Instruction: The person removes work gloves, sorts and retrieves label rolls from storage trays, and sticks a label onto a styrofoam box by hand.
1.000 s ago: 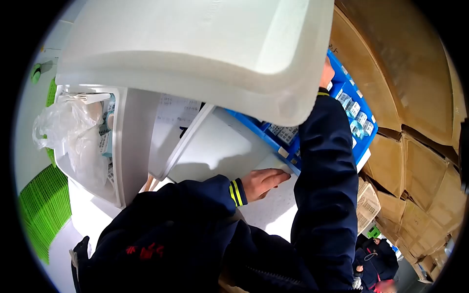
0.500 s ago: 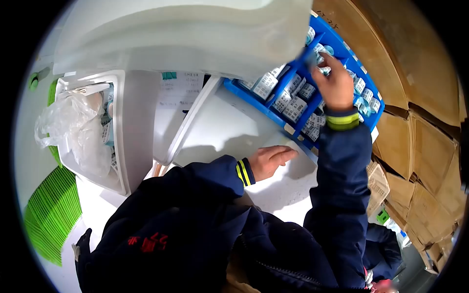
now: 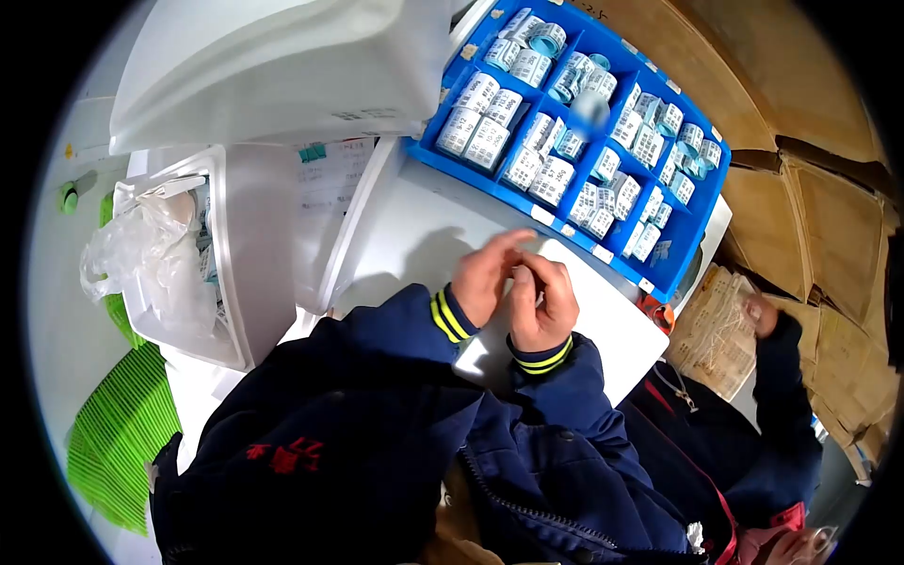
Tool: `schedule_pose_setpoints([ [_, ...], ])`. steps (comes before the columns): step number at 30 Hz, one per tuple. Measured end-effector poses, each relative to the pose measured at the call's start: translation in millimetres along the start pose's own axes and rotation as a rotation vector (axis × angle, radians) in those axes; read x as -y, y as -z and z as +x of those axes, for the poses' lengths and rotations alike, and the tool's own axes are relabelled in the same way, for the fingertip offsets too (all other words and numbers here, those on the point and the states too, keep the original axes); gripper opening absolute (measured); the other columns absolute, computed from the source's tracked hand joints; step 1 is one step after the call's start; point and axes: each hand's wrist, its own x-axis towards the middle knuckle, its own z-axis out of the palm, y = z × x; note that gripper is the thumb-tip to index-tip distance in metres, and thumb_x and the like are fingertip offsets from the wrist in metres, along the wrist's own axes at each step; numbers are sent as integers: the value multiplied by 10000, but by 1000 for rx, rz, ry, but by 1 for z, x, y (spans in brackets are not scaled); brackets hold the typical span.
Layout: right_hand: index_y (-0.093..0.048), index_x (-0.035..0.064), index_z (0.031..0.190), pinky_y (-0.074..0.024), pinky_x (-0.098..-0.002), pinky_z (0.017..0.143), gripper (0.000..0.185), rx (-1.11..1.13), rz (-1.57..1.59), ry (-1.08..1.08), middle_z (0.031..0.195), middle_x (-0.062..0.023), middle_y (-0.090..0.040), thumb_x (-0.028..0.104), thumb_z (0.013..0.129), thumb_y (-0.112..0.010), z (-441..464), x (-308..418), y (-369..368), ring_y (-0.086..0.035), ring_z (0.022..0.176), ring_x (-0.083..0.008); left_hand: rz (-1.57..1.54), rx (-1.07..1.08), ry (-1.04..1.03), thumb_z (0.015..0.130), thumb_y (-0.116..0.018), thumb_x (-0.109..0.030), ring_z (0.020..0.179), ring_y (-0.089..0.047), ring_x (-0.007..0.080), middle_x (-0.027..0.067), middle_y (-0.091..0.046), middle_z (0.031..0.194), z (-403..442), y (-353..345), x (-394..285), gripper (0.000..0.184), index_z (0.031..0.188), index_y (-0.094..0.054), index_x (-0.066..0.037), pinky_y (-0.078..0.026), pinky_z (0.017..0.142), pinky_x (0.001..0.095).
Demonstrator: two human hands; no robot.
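My left hand (image 3: 483,279) and my right hand (image 3: 543,309) are close together over the white tabletop (image 3: 603,315), fingertips meeting. The fingers of my right hand are curled in. Those of my left are bent toward it, the index finger reaching farthest. Anything pinched between them is too small or hidden to make out. Just beyond stands a blue divided tray (image 3: 492,185), its compartments filled with rolls of printed white labels (image 3: 487,141). Some rolls show pale blue backing. A blurred pale spot hangs over the tray's middle.
At left, a white bin (image 3: 247,254) holds a crumpled clear plastic bag (image 3: 141,245) and label rolls. A large white bin (image 3: 273,75) juts in above. Cardboard boxes (image 3: 753,207) line the right side. Another person's hand (image 3: 761,314) is near a wrapped brown package (image 3: 711,330).
My right hand has come back from the blue tray to meet my left hand over the tabletop. The view has shifted, showing more of the tray. Another person now shows more at right.
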Motion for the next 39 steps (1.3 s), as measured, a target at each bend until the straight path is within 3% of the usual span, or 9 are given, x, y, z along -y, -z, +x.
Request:
schedule_pose_setpoints([
  [1,-589,-19,946,-445,-259,576,179,12,14,8,787,-129,-563,-33,770,-558,-1,-2,-5,-556,632,-192,59,-10,149,894,-386,-35,743,-522,95,29,-547,787,-1,10,-18,270,1145,-485,-20,-428,645,213],
  [2,-591,-16,940,-448,-262,580,177,25,29,15,800,-128,-563,-32,766,-561,1,-4,-11,-562,644,-198,278,-76,49,898,-368,-32,696,-485,77,24,-536,778,3,16,-15,273,1143,-486,-16,-413,632,204],
  [6,-593,-8,936,-461,-324,652,216,78,27,80,863,-145,-556,-30,722,-585,0,-7,-35,-558,751,-284,257,-168,84,912,-377,-45,636,-438,65,29,-541,799,7,40,-19,251,1128,-502,-21,-400,577,209],
  [7,-594,-6,938,-459,-326,662,223,96,21,112,874,-142,-555,-26,716,-590,1,-9,-38,-552,770,-289,336,-189,31,915,-373,-55,621,-435,61,28,-539,792,8,42,-20,251,1130,-500,-23,-396,559,206],
  [8,-594,-5,940,-457,-328,673,231,114,14,147,885,-140,-553,-23,710,-595,2,-10,-40,-546,789,-294,276,-185,137,917,-365,-79,670,-427,57,17,-518,788,7,43,-26,269,1135,-504,-4,-388,623,200],
  [14,-602,28,957,-461,-344,682,265,149,-60,165,906,-128,-559,27,693,-612,1,-15,-38,-540,792,-307,206,-201,229,909,-389,-103,654,-385,40,-11,-489,775,1,41,-22,252,1102,-529,-23,-336,579,180],
  [22,-579,23,933,-464,-354,662,242,113,-49,147,898,-124,-562,23,692,-602,0,-17,-38,-544,789,-303,252,-194,225,898,-354,-89,779,-465,91,48,-530,910,2,37,-24,274,1098,-520,-5,-398,712,214],
  [25,-579,18,935,-467,-357,667,243,102,-21,139,886,-125,-561,18,693,-590,0,-17,-38,-546,802,-305,318,-170,157,927,-356,-145,687,-472,81,40,-525,844,2,43,-14,261,1107,-507,-30,-416,615,215],
  [39,-571,2,954,-462,-358,676,256,71,-8,201,875,-139,-556,23,699,-582,-1,-23,-39,-540,790,-312,297,-154,153,917,-354,-117,781,-482,91,49,-541,962,0,48,-4,260,1103,-510,-24,-413,700,209],
])
